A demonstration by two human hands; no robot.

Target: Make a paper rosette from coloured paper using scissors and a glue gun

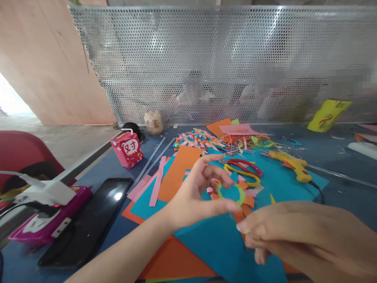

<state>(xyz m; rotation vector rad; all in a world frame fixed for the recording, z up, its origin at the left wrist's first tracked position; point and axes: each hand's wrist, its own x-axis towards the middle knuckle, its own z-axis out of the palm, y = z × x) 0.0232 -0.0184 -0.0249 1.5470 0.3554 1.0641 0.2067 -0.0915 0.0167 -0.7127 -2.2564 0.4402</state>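
Note:
My left hand [205, 186] curls its fingers and thumb around a paper ring [242, 194] with a fringed yellow-green edge and orange and pink petals. The ring stands above the blue sheets. My right hand [290, 233] is closed close by at the lower right, its fingertips pressed together beside the orange petals. Motion blurs those fingertips, and what they pinch is hidden. Just beyond the ring lie scissors [254, 178] with red and yellow handles. A yellow hot glue gun [293, 164] rests to the right on blue paper [276, 179].
Orange paper [179, 170] and pink strips [157, 182] lie on the table. Finished-looking fringed paper pieces [197, 139] sit at the back. At left are a phone [89, 223], a purple power strip [52, 229] and a drink carton [127, 150]. A perforated metal screen [173, 47] stands behind.

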